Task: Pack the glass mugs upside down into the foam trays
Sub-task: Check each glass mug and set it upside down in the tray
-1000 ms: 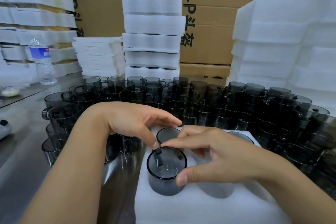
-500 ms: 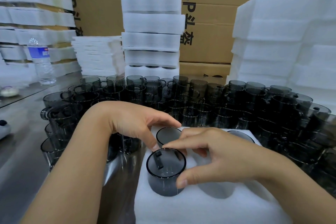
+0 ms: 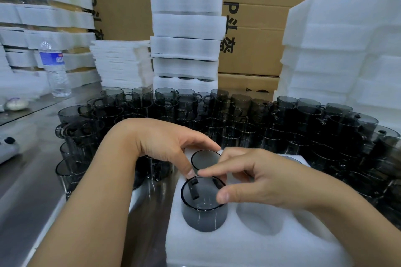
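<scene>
A white foam tray (image 3: 249,245) lies in front of me. A smoky glass mug (image 3: 204,214) stands upside down in its near-left pocket. My right hand (image 3: 260,175) pinches that mug's upturned base between index finger and thumb. Behind it a second upturned mug (image 3: 205,158) sits in the far-left pocket. My left hand (image 3: 165,143) straddles it, index finger at its far edge and thumb at its near edge. The near-right pocket (image 3: 260,217) holds nothing. My right hand hides most of the far-right pocket.
Several loose dark glass mugs (image 3: 238,119) crowd the metal table around and behind the tray. Stacks of foam trays stand at the back centre (image 3: 186,39) and right (image 3: 336,50) before cardboard boxes (image 3: 260,28). A water bottle (image 3: 55,67) stands at the left.
</scene>
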Tool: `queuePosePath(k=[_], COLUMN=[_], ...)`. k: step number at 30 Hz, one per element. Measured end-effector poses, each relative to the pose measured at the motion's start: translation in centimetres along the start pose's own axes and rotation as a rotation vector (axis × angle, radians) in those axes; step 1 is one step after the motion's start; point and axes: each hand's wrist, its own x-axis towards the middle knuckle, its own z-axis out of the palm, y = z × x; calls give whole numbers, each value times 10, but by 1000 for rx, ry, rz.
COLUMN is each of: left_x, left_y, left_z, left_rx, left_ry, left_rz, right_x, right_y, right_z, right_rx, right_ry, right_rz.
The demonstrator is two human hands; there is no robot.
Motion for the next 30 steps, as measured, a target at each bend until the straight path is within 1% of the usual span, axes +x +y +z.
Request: queuePosePath(k=[3,7,13,16,19,21,24,26,30], left_x=[0,3,2,1,0,-1,3,5,4], left_y=[2,8,10,9,10,10,12,14,17], left_z=[-1,2,3,3,3,4,7,7,8], left_rx=[31,100,97,89,60,17,9,35,46], left_ry=[3,-22,-10,-10,-28,-37,25,69,77], left_rz=[-26,-71,-81,-64,-44,-30,-51,-70,-78], right_x=[-2,-3,-3,-2,0,0,-3,-6,-7], right_y=[-2,-1,0,-3,-5,-8,-11,-13,-16], right_z=[-2,1,2,4,5,5,3,0,1], right_rx=[-30,-148,-155,-125,-19,11,88,133,117], right_ry=[-46,-94,-79,1,151,257,374,354,144], right_rz=[29,71,67,44,61,38,-18,-23,-3])
